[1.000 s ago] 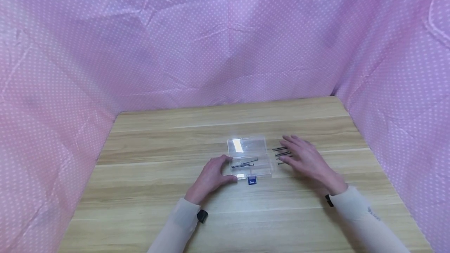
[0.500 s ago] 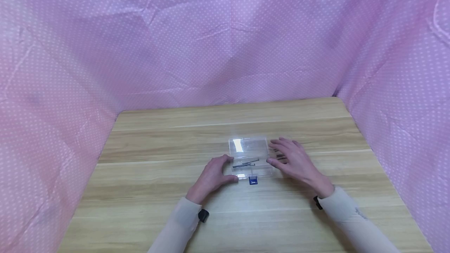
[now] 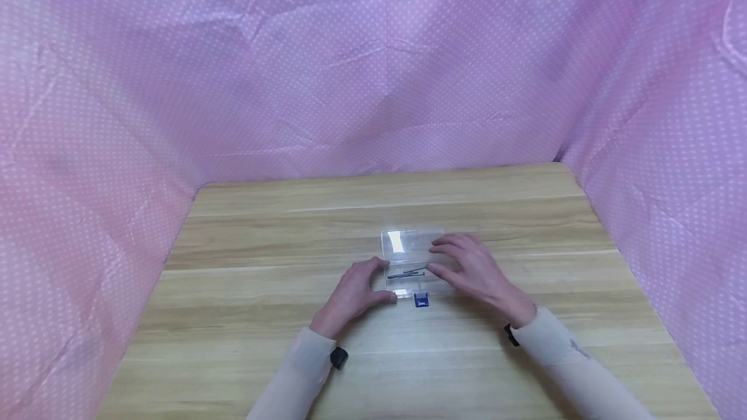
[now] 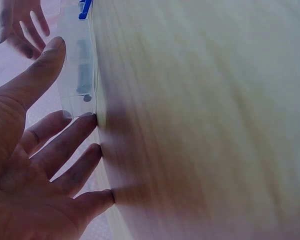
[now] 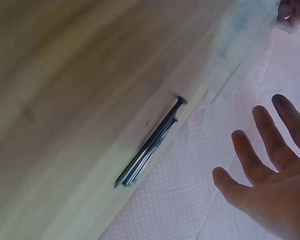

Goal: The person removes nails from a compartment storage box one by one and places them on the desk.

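Observation:
A clear plastic box (image 3: 404,293) lies on the table with its lid (image 3: 411,242) folded back and a blue latch (image 3: 421,301) hanging at its front. Several dark nails (image 3: 406,273) lie inside. My left hand (image 3: 351,293) spans the box's left end, thumb at the front edge and index finger at the back; in the left wrist view its fingertips are right at the box's end wall. My right hand (image 3: 473,271) hovers over the box's right part, thumb and fingers apart and nothing between them. More nails (image 5: 149,145) lie on the table, hidden beneath this hand in the head view.
The wood-grain table (image 3: 262,238) is enclosed at the back and sides by pink dotted cloth (image 3: 373,83). A black wrist strap piece (image 3: 339,358) sits at the left sleeve, another black piece (image 3: 511,335) at the right.
My right hand has moved left from the loose nails to over the box's right part. My left hand has stayed at the box's left end, and the nails inside look unmoved.

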A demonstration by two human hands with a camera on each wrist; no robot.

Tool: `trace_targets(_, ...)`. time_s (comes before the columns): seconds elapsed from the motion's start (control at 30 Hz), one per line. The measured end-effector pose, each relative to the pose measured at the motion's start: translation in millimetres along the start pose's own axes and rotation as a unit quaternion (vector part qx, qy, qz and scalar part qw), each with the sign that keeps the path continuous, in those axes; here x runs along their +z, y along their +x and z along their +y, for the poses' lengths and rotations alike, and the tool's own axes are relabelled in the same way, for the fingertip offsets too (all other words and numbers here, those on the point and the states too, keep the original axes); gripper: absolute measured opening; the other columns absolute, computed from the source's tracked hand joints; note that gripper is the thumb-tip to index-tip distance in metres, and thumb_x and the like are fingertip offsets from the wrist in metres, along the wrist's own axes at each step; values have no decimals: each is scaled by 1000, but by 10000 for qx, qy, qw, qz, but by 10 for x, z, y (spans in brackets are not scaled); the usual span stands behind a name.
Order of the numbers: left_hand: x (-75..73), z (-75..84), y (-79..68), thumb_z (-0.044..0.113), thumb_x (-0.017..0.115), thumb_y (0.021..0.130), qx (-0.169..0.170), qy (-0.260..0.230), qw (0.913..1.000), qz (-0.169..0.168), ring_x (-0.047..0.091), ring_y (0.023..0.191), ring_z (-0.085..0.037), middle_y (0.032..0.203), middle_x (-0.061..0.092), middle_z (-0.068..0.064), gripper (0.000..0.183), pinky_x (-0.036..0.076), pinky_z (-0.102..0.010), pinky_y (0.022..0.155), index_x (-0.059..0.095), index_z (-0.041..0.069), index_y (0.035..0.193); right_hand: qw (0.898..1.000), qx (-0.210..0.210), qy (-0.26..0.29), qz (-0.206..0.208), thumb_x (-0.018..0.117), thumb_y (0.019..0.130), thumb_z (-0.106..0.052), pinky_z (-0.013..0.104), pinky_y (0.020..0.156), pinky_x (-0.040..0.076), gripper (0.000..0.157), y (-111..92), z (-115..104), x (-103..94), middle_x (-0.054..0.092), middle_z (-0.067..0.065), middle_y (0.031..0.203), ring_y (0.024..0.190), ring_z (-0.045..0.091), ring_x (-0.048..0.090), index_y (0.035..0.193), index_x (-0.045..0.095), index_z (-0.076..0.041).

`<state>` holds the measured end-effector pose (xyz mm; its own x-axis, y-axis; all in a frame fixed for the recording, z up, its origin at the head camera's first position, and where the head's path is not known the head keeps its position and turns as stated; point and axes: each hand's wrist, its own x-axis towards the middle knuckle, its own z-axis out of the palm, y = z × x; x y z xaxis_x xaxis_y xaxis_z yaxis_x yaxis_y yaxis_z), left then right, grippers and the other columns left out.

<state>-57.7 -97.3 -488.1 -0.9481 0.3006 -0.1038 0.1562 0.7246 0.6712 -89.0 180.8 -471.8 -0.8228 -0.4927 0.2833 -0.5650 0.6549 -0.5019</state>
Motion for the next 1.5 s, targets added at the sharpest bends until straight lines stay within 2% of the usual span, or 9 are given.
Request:
trace_targets(0.17,-15,6,7,36,91,79,45,9,10000,1,59,122,-34,132,67,-11,68,46,-50,105,63,9,134,9998,-56,53,-159,73,95,-40,59,113,36,40,61,-51,34,69,10,129,128,33,57,120,74,-9)
trace_targets(0.4,-26,14,14,35,91,79,84,77,9999,-7,60,121,-35,131,67,-12,68,46,-51,105,63,7,134,9985,-404,-117,-352,77,94,-34,53,111,42,33,149,-82,82,72,8,123,122,30,62,115,76,-8)
trace_targets(0.73,-28,7,17,37,91,78,-3,83,10000,-38,60,120,-34,131,67,-12,68,47,-51,104,63,8,134,9963,-374,-263,-726,79,93,-26,51,108,45,24,243,-114,146,71,6,121,122,29,61,112,77,-11)
trace_targets(1.03,-19,-8,24,38,91,78,-1,114,9999,-50,60,120,-32,131,67,-11,68,47,-49,104,63,8,133,9933,-655,-271,-914,80,92,-20,47,100,51,17,299,-104,193,71,3,115,114,24,64,107,79,-13)
trace_targets(1.5,-15,-1,26,36,91,78,4,121,9999,-32,61,118,-30,128,68,-10,67,47,-47,103,64,8,133,9881,-798,-198,-1303,78,92,-14,43,101,50,11,398,-121,229,67,3,113,112,24,61,103,80,-12)
